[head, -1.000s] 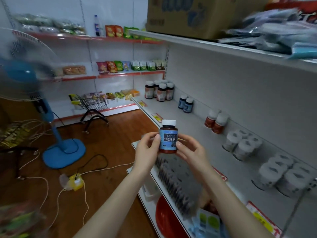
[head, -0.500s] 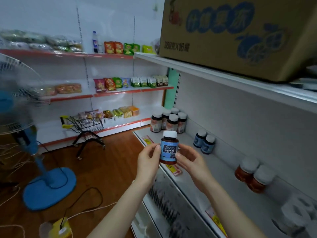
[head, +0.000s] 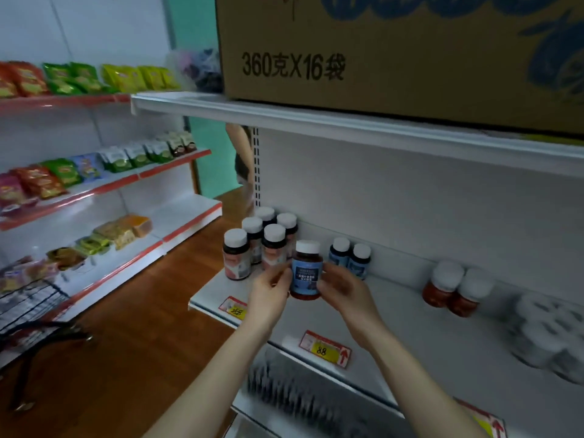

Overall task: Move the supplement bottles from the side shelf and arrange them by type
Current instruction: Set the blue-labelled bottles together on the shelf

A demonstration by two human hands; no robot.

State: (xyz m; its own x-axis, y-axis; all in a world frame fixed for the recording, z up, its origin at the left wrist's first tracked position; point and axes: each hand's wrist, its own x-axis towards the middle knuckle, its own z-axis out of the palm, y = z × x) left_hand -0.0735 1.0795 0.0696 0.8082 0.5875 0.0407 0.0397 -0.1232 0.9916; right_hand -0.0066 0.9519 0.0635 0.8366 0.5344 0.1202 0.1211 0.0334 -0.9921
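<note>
Blue-label bottle (head: 306, 270): upright, white cap, amber body. I see my left hand (head: 271, 290) and right hand (head: 343, 289) pinching it, just before the blue pair (head: 350, 257) on the shelf (head: 410, 324).

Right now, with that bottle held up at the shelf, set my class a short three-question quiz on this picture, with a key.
1. Count: how many bottles stand in the pink-label cluster at the left end of the shelf?
2. True or false: only one hand holds the blue-label bottle.
3. Which group on the shelf matches the held bottle's label? A the pink-label cluster; B the blue-label pair by the back panel; C none on the shelf.

Key
1. Five.
2. False: the left hand and the right hand both grip it.
3. B.
</note>
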